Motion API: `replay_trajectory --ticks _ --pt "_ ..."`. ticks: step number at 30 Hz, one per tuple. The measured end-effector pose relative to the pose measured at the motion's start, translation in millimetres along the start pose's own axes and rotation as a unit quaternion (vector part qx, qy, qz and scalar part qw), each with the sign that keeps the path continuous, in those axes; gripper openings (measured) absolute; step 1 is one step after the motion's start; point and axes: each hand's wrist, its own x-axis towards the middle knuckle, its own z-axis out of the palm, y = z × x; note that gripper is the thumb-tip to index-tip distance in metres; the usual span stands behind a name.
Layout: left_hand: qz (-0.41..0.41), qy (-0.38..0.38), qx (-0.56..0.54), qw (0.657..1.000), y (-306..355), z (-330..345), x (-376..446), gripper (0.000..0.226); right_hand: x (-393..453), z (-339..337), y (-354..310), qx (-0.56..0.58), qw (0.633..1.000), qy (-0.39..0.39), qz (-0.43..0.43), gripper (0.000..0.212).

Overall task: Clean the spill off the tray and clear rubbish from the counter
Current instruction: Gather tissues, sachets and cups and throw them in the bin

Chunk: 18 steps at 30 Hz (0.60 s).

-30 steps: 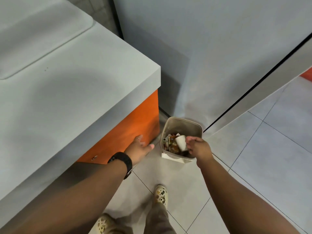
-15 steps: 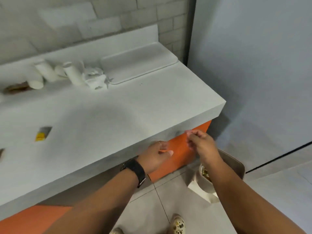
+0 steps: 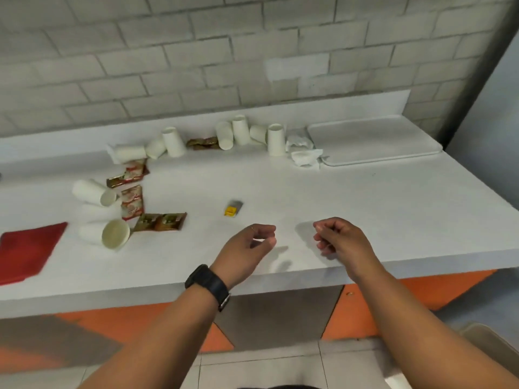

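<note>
On the white counter [image 3: 351, 209] the white tray [image 3: 373, 141] lies at the back right, with crumpled tissues [image 3: 304, 153] at its left edge. Several white paper cups [image 3: 244, 134] stand or lie along the back and at the left [image 3: 94, 192]. Brown and red sachets [image 3: 160, 221] lie among them, and a small yellow packet [image 3: 232, 208] sits mid-counter. My left hand [image 3: 247, 248] and my right hand [image 3: 337, 241] hover over the counter's front edge, both empty with fingers loosely curled.
A red cloth [image 3: 26, 249] lies at the counter's left end. The rim of the beige bin [image 3: 488, 346] shows on the floor at the lower right. Orange cabinet fronts [image 3: 362, 313] run under the counter. A grey brick wall rises behind.
My right hand dropped a paper cup into the bin, then both hands rose from the floor to above the counter. My view swung up and left onto the counter.
</note>
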Motion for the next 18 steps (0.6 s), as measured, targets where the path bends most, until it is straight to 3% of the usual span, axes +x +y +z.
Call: replay_trajectory --ticks 11,15,18 --pt "0.059 0.201 0.048 0.977 -64.8 -164.1 -6.1 0.034 24.6 148.4 -15.6 -0.075 0.995 -0.059 -0.019 0.005" --pt "0.065 0.267 0.145 0.951 -89.9 -215.8 -9.0 0.049 32.0 203.9 -19.5 -0.152 0.983 -0.090 -0.057 0.004" --pt "-0.003 0.225 0.307 0.925 -113.8 -252.0 -8.7 0.078 37.7 243.5 -23.5 -0.254 0.951 -0.141 -0.107 0.022"
